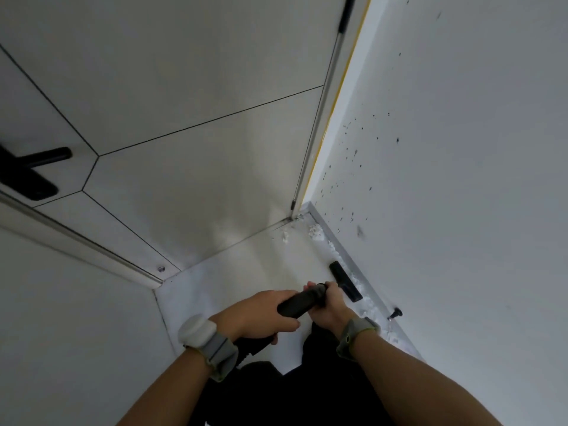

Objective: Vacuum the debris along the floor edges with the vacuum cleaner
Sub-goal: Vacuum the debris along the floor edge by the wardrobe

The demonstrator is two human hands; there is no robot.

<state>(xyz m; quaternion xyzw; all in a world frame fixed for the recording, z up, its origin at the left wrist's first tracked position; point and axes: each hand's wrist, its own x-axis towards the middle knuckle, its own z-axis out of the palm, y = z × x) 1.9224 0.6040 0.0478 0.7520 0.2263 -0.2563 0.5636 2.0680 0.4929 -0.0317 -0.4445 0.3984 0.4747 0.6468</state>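
I look down into a narrow floor corner. Both hands hold the black vacuum wand: my left hand grips its lower handle part, my right hand grips it just ahead. The black floor nozzle lies on the pale floor, parallel to the right wall's skirting. White crumbly debris lies along that skirting, from the corner down past the nozzle. More white bits sit near the door's bottom edge.
A grey panelled door with a black lever handle closes the far side. The white right wall is speckled with dark spots. A small black door stop stands by the skirting. A white wall bounds the left.
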